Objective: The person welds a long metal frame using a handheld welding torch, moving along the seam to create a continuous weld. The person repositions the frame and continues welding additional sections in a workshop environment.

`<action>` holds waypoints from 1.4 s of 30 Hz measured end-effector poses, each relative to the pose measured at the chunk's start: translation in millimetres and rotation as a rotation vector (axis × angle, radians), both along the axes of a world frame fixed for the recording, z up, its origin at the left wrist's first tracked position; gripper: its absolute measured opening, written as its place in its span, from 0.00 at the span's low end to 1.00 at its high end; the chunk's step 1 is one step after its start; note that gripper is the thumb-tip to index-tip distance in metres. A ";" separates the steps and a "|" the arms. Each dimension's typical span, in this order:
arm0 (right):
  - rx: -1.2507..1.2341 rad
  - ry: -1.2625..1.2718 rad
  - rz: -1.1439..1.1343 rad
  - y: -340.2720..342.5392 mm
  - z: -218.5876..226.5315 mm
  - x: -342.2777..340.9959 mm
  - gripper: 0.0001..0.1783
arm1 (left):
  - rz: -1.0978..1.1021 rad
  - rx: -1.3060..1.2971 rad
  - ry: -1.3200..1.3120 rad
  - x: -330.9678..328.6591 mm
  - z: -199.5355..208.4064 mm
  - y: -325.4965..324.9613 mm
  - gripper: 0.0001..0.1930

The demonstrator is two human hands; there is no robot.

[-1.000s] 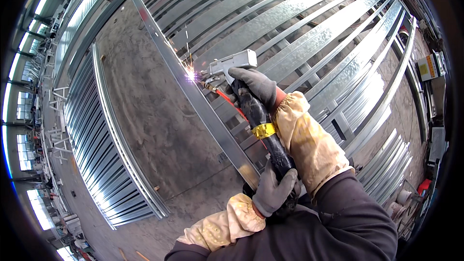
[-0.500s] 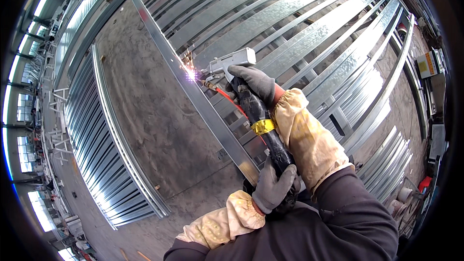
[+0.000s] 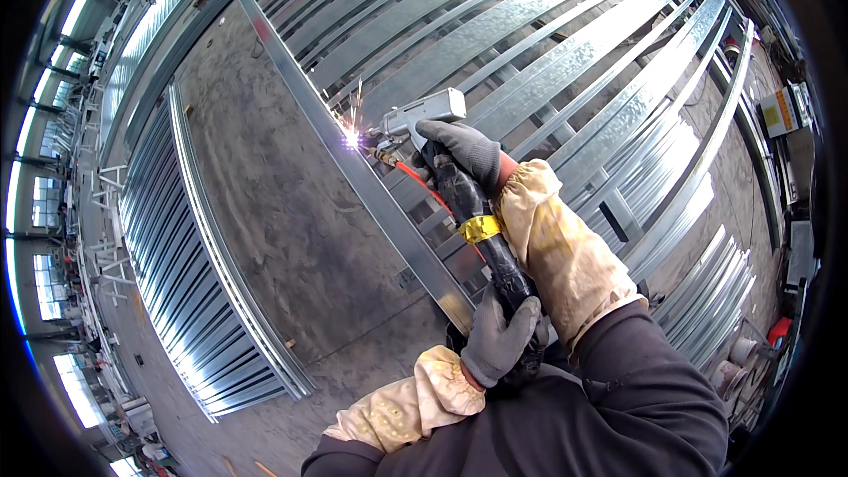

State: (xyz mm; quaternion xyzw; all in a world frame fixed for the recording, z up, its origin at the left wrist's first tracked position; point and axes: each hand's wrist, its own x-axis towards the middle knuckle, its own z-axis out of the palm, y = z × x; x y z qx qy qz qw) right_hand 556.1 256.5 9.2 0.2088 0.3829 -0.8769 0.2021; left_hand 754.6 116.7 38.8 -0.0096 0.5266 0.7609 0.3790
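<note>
"So, where was the torch (image 3: 437, 107)?"

"At the long metal beam (image 3: 371, 199), its grey head pointing left, with a bright spark (image 3: 352, 137) right where its tip faced the beam."

"How was it held?"

"Firmly. The right hand (image 3: 466, 150) was wrapped round the handle under the head, presumably because aiming was finest there. The left hand (image 3: 501, 336) was curled round the lower part of the black-wrapped hose (image 3: 464, 199), close to the dark top (image 3: 548, 433); I'd guess to bear its weight and steady the tip."

"And the yellow tape (image 3: 480, 229)?"

"It circled the black wrapping between both grips, probably to bind it."

"Why the pale sleeves (image 3: 565, 252)?"

"Likely as a guard against sparks; they covered both forearms, above the gloves."

"What of the metal strips (image 3: 565, 57)?"

"They lay side by side to the beam's right with gaps between, perhaps spaced deliberately."
</note>
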 end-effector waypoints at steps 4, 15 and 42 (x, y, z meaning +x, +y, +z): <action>0.006 -0.012 0.003 0.9 -2.8 0.0 0.24 | 0.015 0.036 -0.030 -2.9 13.5 3.2 0.07; 0.030 -0.015 0.002 0.0 -3.2 1.1 0.21 | -0.019 0.044 -0.032 0.3 8.3 -0.5 0.07; -0.094 -0.018 -0.049 11.3 -3.1 46.8 0.26 | -0.235 0.084 -0.100 21.9 0.1 -7.0 0.16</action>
